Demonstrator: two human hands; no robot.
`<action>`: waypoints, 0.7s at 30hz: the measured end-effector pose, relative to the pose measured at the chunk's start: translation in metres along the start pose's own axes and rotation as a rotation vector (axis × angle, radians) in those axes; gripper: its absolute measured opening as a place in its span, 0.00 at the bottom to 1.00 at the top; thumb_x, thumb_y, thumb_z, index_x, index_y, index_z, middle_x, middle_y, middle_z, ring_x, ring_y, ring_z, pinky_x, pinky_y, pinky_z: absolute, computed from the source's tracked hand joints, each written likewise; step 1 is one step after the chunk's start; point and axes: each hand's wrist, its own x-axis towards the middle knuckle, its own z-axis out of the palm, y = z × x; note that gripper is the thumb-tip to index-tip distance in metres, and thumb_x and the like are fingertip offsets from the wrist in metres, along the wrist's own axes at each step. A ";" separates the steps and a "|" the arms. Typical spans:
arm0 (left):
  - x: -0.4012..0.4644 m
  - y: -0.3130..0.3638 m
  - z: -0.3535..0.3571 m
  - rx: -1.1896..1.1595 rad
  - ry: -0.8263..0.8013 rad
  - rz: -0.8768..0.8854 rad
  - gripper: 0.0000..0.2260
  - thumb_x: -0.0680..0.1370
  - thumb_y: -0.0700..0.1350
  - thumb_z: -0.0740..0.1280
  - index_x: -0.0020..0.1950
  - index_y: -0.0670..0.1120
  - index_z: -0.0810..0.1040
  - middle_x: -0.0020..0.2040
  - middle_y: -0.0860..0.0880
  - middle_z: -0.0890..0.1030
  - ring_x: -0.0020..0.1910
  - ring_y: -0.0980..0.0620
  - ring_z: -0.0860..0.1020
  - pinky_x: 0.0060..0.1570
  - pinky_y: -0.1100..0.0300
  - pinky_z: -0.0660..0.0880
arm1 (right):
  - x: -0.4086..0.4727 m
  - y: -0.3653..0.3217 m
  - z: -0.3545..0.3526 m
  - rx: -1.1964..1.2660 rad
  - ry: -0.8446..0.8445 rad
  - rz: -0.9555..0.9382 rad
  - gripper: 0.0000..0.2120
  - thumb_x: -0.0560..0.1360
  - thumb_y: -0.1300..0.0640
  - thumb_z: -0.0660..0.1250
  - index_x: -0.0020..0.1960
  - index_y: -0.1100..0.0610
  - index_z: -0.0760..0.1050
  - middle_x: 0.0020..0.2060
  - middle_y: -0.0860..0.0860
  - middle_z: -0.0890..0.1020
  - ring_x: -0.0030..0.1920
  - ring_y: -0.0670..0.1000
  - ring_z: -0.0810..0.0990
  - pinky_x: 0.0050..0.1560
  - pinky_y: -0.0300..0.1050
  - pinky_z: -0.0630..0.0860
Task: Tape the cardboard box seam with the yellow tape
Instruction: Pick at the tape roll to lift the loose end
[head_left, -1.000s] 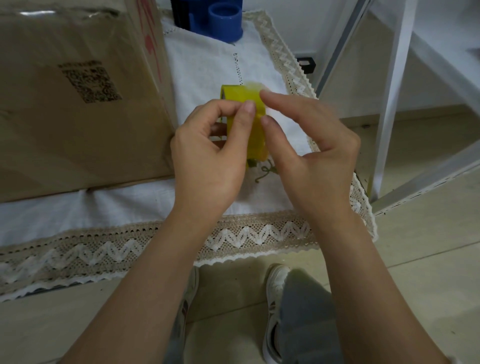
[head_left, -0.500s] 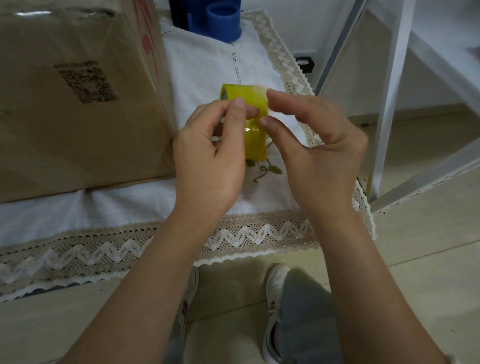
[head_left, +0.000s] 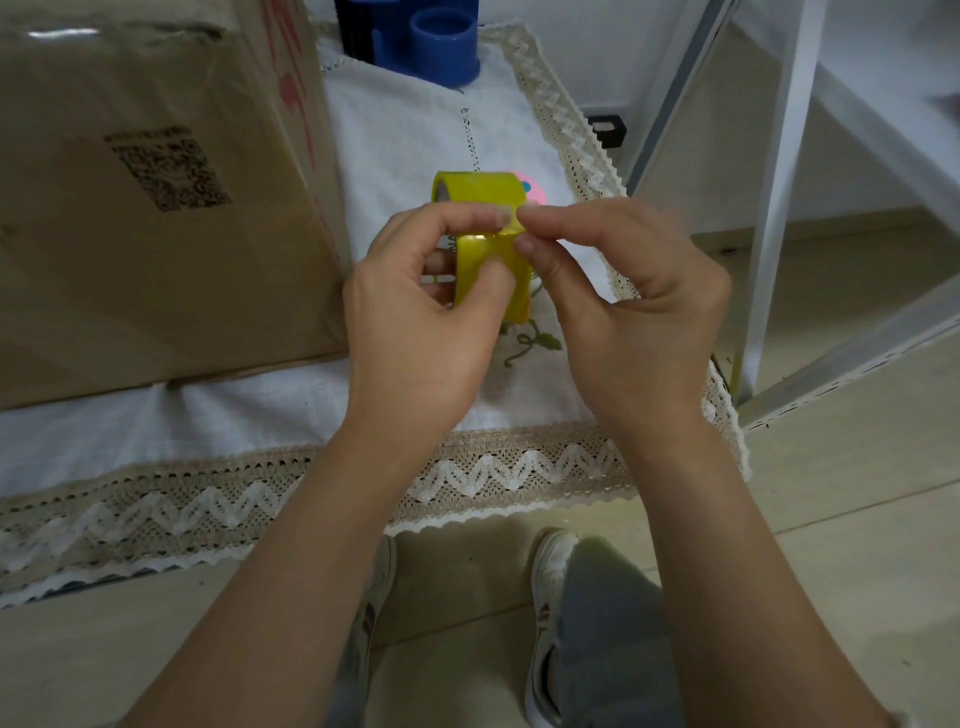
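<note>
roll of glossy yellow adhesive tape: held upright on edge, clear of the cloth, between both hands at the middle of the view.

left hand: back of hand toward the camera, forearm rising from lower left, fingers curled around the roll, thumb pressed on its near face; closed on the roll.

right hand: forearm rising from lower right, wrist bent inward, index finger and thumb pinched together at the roll's upper right edge; whether a loose tape end sits between them cannot be told.

large brown cardboard box: left of the grip, near the left hand's knuckles but apart, standing on the cloth.

white cloth with beige zigzag lace border: beneath the grip.

blue plastic cylindrical holder: beyond the grip, well apart.

white metal frame: right of the grip.
</note>
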 end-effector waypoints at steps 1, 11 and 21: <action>0.000 0.000 0.000 -0.011 -0.004 -0.004 0.13 0.74 0.40 0.68 0.51 0.57 0.80 0.46 0.48 0.84 0.38 0.53 0.82 0.37 0.58 0.79 | 0.000 0.000 0.000 -0.010 0.000 -0.004 0.05 0.75 0.64 0.76 0.50 0.59 0.85 0.43 0.53 0.86 0.46 0.54 0.84 0.50 0.49 0.79; 0.001 0.002 -0.001 -0.074 -0.060 0.022 0.20 0.76 0.34 0.69 0.65 0.50 0.75 0.51 0.55 0.83 0.44 0.57 0.82 0.41 0.65 0.78 | 0.001 -0.003 -0.001 -0.086 0.003 -0.033 0.01 0.76 0.62 0.75 0.47 0.60 0.85 0.43 0.51 0.85 0.47 0.53 0.82 0.53 0.41 0.75; 0.003 0.000 -0.003 -0.109 -0.075 0.029 0.19 0.76 0.32 0.70 0.63 0.49 0.75 0.49 0.57 0.82 0.43 0.61 0.82 0.40 0.67 0.78 | 0.002 -0.003 0.000 -0.090 0.019 -0.067 0.01 0.75 0.63 0.75 0.47 0.60 0.85 0.48 0.54 0.82 0.51 0.53 0.81 0.53 0.45 0.78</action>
